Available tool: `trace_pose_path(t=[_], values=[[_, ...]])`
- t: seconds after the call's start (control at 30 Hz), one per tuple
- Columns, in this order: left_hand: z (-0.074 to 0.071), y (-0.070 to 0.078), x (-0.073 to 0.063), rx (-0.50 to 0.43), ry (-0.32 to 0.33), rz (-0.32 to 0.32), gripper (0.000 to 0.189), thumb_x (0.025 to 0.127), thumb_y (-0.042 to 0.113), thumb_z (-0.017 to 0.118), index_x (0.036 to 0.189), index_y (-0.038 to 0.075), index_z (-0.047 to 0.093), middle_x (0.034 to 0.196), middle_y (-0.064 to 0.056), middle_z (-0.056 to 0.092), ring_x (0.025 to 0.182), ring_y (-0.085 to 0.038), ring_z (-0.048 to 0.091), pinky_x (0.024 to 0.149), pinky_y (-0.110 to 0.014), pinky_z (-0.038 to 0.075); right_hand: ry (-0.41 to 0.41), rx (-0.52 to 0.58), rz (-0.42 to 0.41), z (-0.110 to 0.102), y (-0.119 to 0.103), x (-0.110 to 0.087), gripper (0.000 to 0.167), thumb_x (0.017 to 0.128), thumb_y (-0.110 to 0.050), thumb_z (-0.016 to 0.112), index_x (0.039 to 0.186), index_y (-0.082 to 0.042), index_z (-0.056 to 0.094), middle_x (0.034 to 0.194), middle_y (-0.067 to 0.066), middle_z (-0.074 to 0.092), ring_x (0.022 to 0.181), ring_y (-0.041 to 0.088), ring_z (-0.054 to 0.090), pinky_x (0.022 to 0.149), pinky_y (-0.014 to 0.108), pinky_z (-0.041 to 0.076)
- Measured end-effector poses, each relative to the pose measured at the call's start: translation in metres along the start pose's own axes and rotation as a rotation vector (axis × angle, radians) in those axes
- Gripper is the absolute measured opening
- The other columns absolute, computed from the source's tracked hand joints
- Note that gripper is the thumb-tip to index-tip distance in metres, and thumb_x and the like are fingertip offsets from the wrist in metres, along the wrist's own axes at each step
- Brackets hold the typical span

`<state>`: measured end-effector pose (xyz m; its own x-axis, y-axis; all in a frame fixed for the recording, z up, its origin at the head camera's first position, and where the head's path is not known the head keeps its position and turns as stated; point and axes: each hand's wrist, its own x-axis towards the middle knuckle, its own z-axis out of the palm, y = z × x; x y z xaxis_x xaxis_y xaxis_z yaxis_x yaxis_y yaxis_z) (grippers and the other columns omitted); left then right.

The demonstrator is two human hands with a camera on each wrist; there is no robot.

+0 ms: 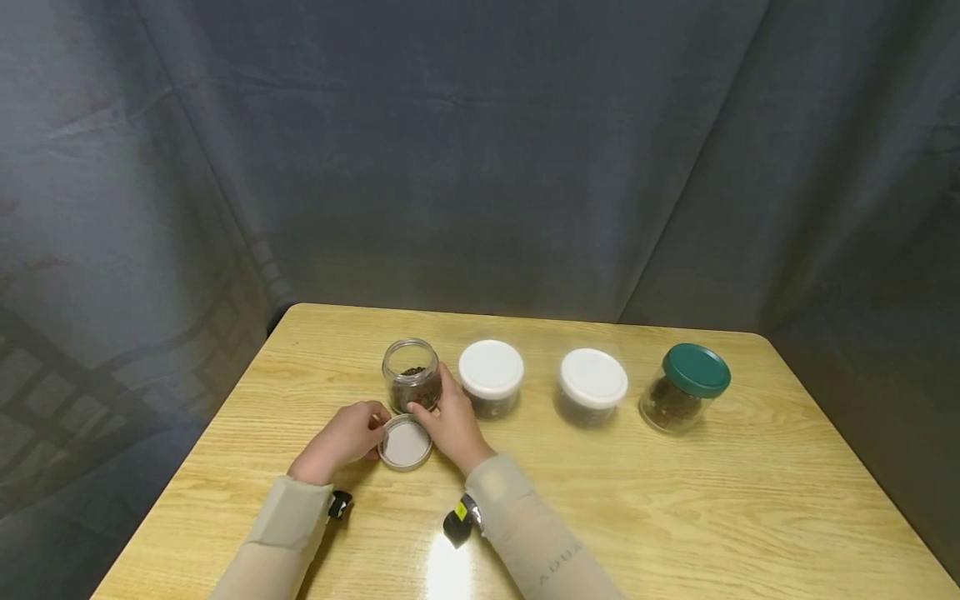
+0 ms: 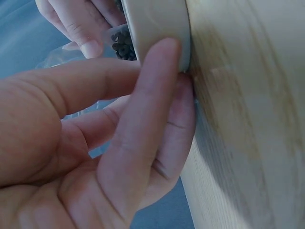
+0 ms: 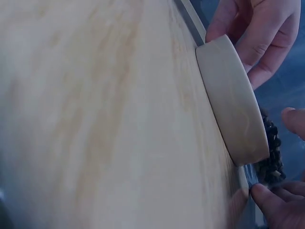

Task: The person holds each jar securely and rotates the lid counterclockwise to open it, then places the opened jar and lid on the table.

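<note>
On the left part of the table, an open clear jar [image 1: 415, 390] stands upright, partly filled with small dark pieces [image 3: 271, 155]. My right hand [image 1: 455, 423] grips this jar at its lower right side, thumb across the front. Just in front of it a round pale lid [image 1: 406, 442] lies flat on the table, its rimmed inner side facing up. My left hand [image 1: 343, 438] pinches the lid's left edge. In the left wrist view, the fingers [image 2: 147, 100] press on the lid's side wall, low by the tabletop.
Right of the open jar stand a jar with a white lid [image 1: 491, 368], another with a white lid [image 1: 593, 378], and a tilted-looking jar with a green lid [image 1: 697, 370]. The wooden table [image 1: 675, 517] ends at a dark grey curtain [image 1: 480, 167].
</note>
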<state>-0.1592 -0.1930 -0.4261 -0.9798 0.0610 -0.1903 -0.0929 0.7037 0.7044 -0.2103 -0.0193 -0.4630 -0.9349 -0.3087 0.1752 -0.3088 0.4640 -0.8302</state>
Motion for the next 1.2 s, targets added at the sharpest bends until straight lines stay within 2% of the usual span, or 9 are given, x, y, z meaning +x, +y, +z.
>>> trace_pose_path(t=[0.23,0.43,0.6,0.77,0.9,1.0,1.1,1.2], values=[[0.0,0.001,0.001,0.006,-0.003,0.019,0.011,0.094,-0.006,0.057,0.102,-0.006,0.064,0.085,-0.01,0.065,0.066,-0.017,0.063,0.058,-0.03,0.06,0.037,0.064,0.04,-0.001,-0.005,-0.004,0.081,0.094,-0.018,0.072,0.156,0.006,0.025,0.156,0.028,0.035,0.14,0.038,0.043,0.113,0.04,0.043],[-0.001,-0.001,0.0,0.032,0.002,0.042,0.011,0.095,-0.005,0.056,0.103,-0.006,0.064,0.084,-0.01,0.066,0.063,-0.017,0.064,0.057,-0.03,0.059,0.055,0.175,0.047,-0.004,-0.015,-0.008,0.074,0.094,-0.009,0.066,0.155,0.007,0.027,0.155,0.029,0.035,0.138,0.039,0.045,0.107,0.036,0.048],[-0.001,-0.002,0.0,0.037,0.004,0.055,0.012,0.096,-0.004,0.054,0.104,-0.006,0.064,0.084,-0.011,0.066,0.063,-0.016,0.064,0.056,-0.03,0.058,0.045,0.264,0.059,-0.008,-0.023,-0.016,0.073,0.094,-0.003,0.063,0.156,0.006,0.025,0.156,0.027,0.036,0.141,0.038,0.042,0.108,0.04,0.047],[-0.003,-0.002,-0.001,0.048,0.008,0.053,0.006,0.099,-0.001,0.054,0.102,-0.002,0.059,0.083,-0.009,0.064,0.06,-0.018,0.063,0.055,-0.03,0.054,0.055,0.314,0.047,-0.017,-0.033,-0.025,0.066,0.094,-0.001,0.062,0.153,0.005,0.034,0.151,0.026,0.043,0.138,0.039,0.046,0.107,0.042,0.049],[-0.004,-0.002,-0.001,0.048,0.012,0.046,0.003,0.1,0.001,0.053,0.1,0.0,0.056,0.079,-0.007,0.062,0.06,-0.017,0.062,0.055,-0.029,0.051,0.058,0.288,-0.011,-0.029,-0.036,-0.033,0.052,0.093,0.0,0.061,0.143,0.004,0.048,0.142,0.023,0.053,0.132,0.038,0.052,0.102,0.035,0.053],[-0.006,-0.001,-0.002,0.083,0.03,0.061,0.005,0.1,0.004,0.054,0.097,0.002,0.057,0.074,-0.006,0.06,0.059,-0.017,0.058,0.055,-0.029,0.048,0.059,0.261,-0.051,-0.039,-0.035,-0.039,0.039,0.093,0.002,0.061,0.131,0.006,0.058,0.133,0.021,0.06,0.124,0.036,0.059,0.098,0.029,0.056],[-0.009,0.002,-0.003,0.157,0.071,0.102,0.007,0.1,0.007,0.055,0.094,0.004,0.059,0.075,-0.005,0.06,0.065,-0.018,0.056,0.059,-0.032,0.047,0.083,0.214,-0.093,-0.049,-0.03,-0.044,0.027,0.093,0.003,0.062,0.119,0.005,0.065,0.122,0.018,0.067,0.114,0.033,0.065,0.095,0.031,0.057],[-0.012,0.008,-0.005,0.232,0.124,0.133,0.007,0.098,0.009,0.057,0.094,0.007,0.062,0.083,-0.006,0.063,0.075,-0.02,0.058,0.066,-0.037,0.052,0.129,0.146,-0.129,-0.06,-0.024,-0.048,0.019,0.092,0.002,0.065,0.111,0.001,0.07,0.115,0.014,0.071,0.105,0.028,0.068,0.094,0.035,0.058]])
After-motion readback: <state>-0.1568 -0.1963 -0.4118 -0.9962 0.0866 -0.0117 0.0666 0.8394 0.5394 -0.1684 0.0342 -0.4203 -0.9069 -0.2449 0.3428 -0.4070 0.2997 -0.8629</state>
